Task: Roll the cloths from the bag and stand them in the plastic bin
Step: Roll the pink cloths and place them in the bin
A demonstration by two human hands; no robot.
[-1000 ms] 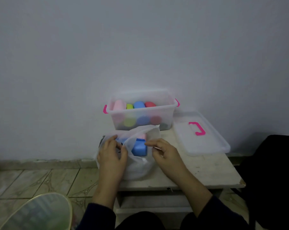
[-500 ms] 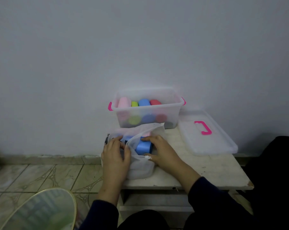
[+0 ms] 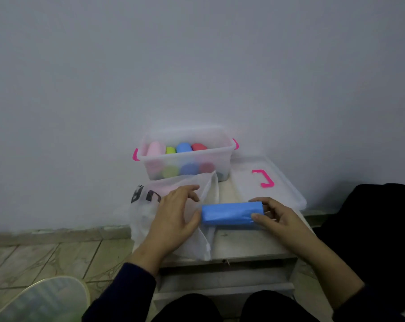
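1. Left hand [image 3: 171, 219] rests spread on the bag [image 3: 145, 212] at the surface's [image 3: 248, 242] left edge.
2. Right hand [image 3: 274, 217] pinches the blue cloth's [image 3: 229, 213] right end; its long axis runs left-right between both hands.
3. Bin [image 3: 185, 159] stands beyond, at the far edge.

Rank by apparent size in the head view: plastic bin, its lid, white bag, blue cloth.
1. white bag, though nearness to the camera inflates it
2-3. plastic bin and lid: look alike, not ranked
4. blue cloth, clearly smallest
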